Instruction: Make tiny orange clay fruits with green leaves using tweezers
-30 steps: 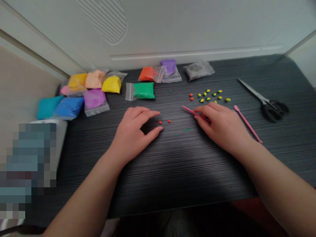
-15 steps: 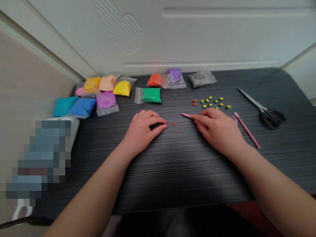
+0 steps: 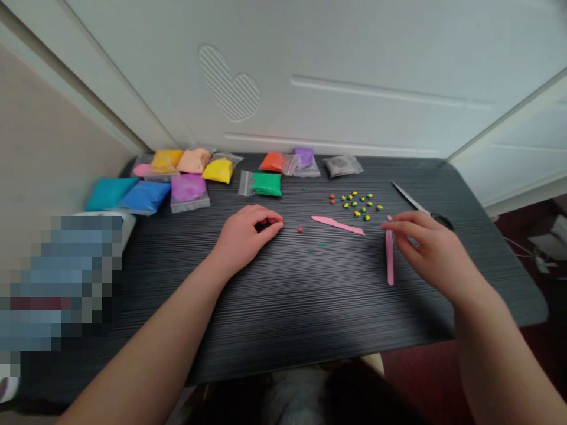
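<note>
My left hand (image 3: 248,237) rests on the dark table, thumb and forefinger pinched on a tiny orange-red clay piece, mostly hidden by the fingertips. Just right of it lies an orange clay ball (image 3: 300,230). A pink clay knife (image 3: 339,225) lies flat between my hands. My right hand (image 3: 432,248) is closed at the fingertips over a pink modelling tool (image 3: 390,260), whose upper part the fingers cover. Several small yellow-and-green clay pieces (image 3: 363,209) and two orange balls (image 3: 332,199) sit beyond the knife. Thin green clay strips (image 3: 324,244) lie nearer me.
Bags of coloured clay line the back, among them a green bag (image 3: 266,184), a yellow bag (image 3: 218,171) and a grey bag (image 3: 343,166). Scissors (image 3: 411,198) lie partly behind my right hand. A blurred-out object (image 3: 66,283) stands at left. A white panel (image 3: 354,112) rises behind the table (image 3: 274,330).
My right hand has let go of the pink clay knife, now flat on the table, and moved right to the other pink tool, which has turned. My left hand keeps its pinch.
</note>
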Action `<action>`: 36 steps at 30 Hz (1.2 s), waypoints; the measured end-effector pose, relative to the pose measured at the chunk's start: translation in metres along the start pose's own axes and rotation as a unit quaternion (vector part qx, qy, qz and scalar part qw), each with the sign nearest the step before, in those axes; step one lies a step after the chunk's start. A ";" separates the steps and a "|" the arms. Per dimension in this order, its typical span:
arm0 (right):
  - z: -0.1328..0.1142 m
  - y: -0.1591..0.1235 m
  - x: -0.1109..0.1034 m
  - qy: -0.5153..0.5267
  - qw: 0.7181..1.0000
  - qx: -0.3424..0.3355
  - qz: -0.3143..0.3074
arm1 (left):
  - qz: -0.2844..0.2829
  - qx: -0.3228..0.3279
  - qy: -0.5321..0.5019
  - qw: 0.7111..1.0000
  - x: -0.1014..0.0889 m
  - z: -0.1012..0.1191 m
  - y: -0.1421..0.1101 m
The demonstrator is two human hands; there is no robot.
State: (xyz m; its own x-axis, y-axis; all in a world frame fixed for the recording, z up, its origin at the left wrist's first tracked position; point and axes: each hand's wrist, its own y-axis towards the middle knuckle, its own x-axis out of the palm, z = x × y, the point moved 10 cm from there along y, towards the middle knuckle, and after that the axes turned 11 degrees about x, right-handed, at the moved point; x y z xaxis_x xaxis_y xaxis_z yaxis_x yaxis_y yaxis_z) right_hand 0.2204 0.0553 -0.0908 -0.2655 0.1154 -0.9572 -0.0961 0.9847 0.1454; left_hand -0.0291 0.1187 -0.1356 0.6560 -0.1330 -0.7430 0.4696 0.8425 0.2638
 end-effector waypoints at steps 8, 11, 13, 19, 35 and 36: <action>0.007 -0.038 0.036 -0.056 0.991 -0.037 -0.115 | 0.009 0.004 -0.002 1.000 0.000 0.001 0.000; -0.004 -0.037 0.040 -0.050 0.989 -0.060 -0.125 | 0.013 0.001 -0.002 1.000 -0.001 0.000 -0.001; -0.010 -0.037 0.040 -0.040 0.989 -0.072 -0.125 | 0.012 0.002 0.000 1.000 -0.001 0.000 -0.001; -0.006 -0.037 0.034 0.010 0.997 -0.012 -0.076 | 0.014 0.010 0.005 1.000 -0.002 0.000 -0.001; 0.037 -0.063 0.042 0.396 0.870 0.275 -0.100 | 0.054 -0.029 -0.031 0.998 -0.009 -0.009 -0.001; 0.034 -0.065 0.043 0.462 0.837 0.275 -0.096 | 0.058 -0.032 -0.034 0.997 -0.010 -0.010 -0.001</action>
State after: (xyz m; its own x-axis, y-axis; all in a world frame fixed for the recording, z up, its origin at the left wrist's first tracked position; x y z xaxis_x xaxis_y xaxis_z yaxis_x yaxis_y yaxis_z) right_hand 0.2482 0.0003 -0.1505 -0.9495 0.0479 -0.3101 0.1671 0.9137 -0.3705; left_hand -0.0418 0.1238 -0.1347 0.7428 -0.0657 -0.6663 0.3505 0.8860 0.3034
